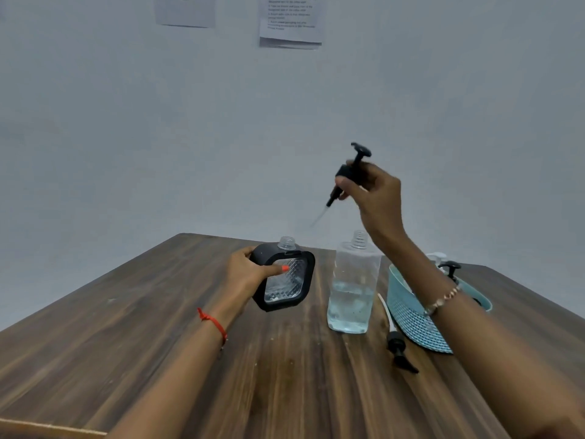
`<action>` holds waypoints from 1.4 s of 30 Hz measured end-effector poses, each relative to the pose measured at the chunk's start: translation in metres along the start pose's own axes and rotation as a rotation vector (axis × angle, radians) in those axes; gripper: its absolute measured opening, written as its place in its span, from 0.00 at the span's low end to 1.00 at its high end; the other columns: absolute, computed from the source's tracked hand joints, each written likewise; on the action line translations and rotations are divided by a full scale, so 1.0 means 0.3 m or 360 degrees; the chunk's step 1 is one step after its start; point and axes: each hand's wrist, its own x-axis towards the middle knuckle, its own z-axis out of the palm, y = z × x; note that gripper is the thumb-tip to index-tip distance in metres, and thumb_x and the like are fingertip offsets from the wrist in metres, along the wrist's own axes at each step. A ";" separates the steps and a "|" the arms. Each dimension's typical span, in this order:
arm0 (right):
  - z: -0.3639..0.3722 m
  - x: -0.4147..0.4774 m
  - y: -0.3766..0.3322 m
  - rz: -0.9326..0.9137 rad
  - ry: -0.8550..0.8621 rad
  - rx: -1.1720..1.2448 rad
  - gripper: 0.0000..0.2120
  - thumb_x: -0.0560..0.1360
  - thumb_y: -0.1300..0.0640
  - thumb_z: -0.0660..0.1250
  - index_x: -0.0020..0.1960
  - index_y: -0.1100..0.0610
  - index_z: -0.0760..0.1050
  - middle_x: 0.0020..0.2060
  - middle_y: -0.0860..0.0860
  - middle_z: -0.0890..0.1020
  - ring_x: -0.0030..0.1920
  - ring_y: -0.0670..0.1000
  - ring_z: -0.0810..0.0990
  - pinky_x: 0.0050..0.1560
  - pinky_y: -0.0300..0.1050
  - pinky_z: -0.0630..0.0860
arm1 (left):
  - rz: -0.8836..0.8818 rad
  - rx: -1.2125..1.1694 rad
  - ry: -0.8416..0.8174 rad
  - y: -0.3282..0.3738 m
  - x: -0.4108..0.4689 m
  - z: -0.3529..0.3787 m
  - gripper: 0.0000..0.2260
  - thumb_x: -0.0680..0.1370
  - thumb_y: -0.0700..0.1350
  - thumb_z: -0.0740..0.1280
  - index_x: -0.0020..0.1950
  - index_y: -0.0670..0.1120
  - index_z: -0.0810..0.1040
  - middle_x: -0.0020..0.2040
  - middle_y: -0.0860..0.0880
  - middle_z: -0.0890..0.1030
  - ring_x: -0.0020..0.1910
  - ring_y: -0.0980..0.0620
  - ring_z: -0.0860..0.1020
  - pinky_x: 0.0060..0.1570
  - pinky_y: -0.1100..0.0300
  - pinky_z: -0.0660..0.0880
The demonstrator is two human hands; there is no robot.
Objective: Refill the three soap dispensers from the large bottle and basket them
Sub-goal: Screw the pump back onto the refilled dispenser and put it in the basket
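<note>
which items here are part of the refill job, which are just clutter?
Job:
- dispenser in left hand
- pump in right hand
- large bottle, uncapped
- loose pump on table
- basket with pump tops showing

Not job:
- papers on wall

Black-framed dispenser (285, 280) uncapped, tilted; large bottle (353, 286) open, approx half full, beside teal basket (408, 315).

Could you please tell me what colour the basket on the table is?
The basket is light teal-blue with a perforated weave pattern; head view.
</note>
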 end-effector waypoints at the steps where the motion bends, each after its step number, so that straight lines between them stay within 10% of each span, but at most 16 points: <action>1: 0.005 0.022 -0.008 0.0007 -0.0018 0.0005 0.09 0.71 0.68 0.69 0.50 0.60 0.77 0.40 0.54 0.81 0.36 0.49 0.80 0.39 0.39 0.78 | 0.0007 -0.0003 -0.0020 0.007 -0.002 0.006 0.19 0.61 0.35 0.79 0.50 0.38 0.78 0.41 0.46 0.82 0.36 0.54 0.80 0.30 0.68 0.76; 8: 0.015 0.036 -0.014 0.0117 -0.0236 -0.0086 0.06 0.71 0.66 0.70 0.47 0.62 0.79 0.37 0.56 0.82 0.33 0.54 0.80 0.43 0.48 0.79 | 0.0040 -0.0070 -0.0131 0.046 -0.012 0.035 0.23 0.59 0.36 0.80 0.51 0.38 0.79 0.46 0.42 0.84 0.44 0.46 0.83 0.46 0.52 0.80; 19: 0.018 -0.086 0.038 0.0278 -0.0540 -0.0469 0.12 0.65 0.58 0.77 0.47 0.58 0.81 0.41 0.51 0.84 0.42 0.48 0.83 0.49 0.43 0.79 | 0.0096 -0.0231 -0.0244 0.110 -0.051 0.056 0.21 0.60 0.34 0.79 0.50 0.38 0.79 0.44 0.43 0.84 0.42 0.47 0.83 0.42 0.57 0.80; 27: 0.007 -0.172 0.042 0.0377 -0.0209 -0.0243 0.08 0.71 0.57 0.71 0.38 0.61 0.83 0.32 0.53 0.84 0.32 0.42 0.81 0.36 0.31 0.74 | 0.0065 -0.0271 -0.0203 0.092 -0.042 0.071 0.22 0.58 0.35 0.80 0.50 0.37 0.79 0.46 0.41 0.84 0.45 0.43 0.83 0.47 0.51 0.80; 34: -0.024 -0.143 0.065 0.0635 -0.0270 -0.0109 0.11 0.71 0.67 0.67 0.53 0.61 0.80 0.46 0.54 0.83 0.44 0.46 0.81 0.42 0.33 0.75 | 0.0070 -0.0299 -0.0282 0.104 -0.051 0.075 0.22 0.59 0.34 0.79 0.51 0.37 0.79 0.46 0.40 0.84 0.45 0.43 0.83 0.47 0.52 0.80; 42: -0.057 -0.136 0.069 0.0484 -0.0249 -0.0007 0.13 0.67 0.63 0.74 0.51 0.58 0.80 0.35 0.53 0.83 0.39 0.48 0.82 0.47 0.37 0.77 | 0.0075 -0.0387 -0.0335 0.119 -0.040 0.073 0.19 0.60 0.32 0.78 0.50 0.37 0.80 0.46 0.40 0.84 0.44 0.43 0.83 0.48 0.51 0.80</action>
